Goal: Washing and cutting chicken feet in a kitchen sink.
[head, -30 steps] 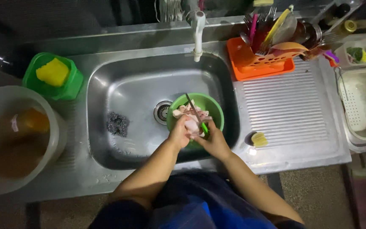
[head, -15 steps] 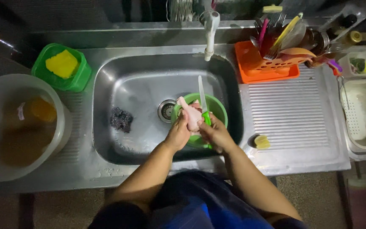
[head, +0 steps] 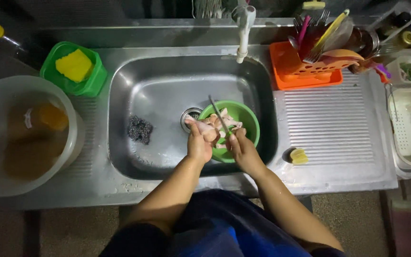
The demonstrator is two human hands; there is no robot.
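A steel sink [head: 167, 157] fills the middle of the view, with a ribbed draining board [head: 331, 128] to its right and a white tap [head: 243, 28] over its back edge. A large pale bucket [head: 24, 138] of brownish water stands at the left, and an orange rack [head: 305, 66] of utensils sits behind the draining board. Inside the sink, near the drain, rests a green bowl [head: 246, 121] holding pieces of raw chicken [head: 215, 126]. A dark scouring pad [head: 140, 130] lies apart on the sink floor.

The left hand [head: 199, 145] is closed around one pale piece of meat, held just above the bowl's near rim. The right hand [head: 243, 150] grips the handle of a knife [head: 219, 114], its blade laid against that piece.

This looks like the trimming step, mid-cut. The coming stroke calls for a steady hold on the slippery meat, with the left fingers kept off the blade's path.
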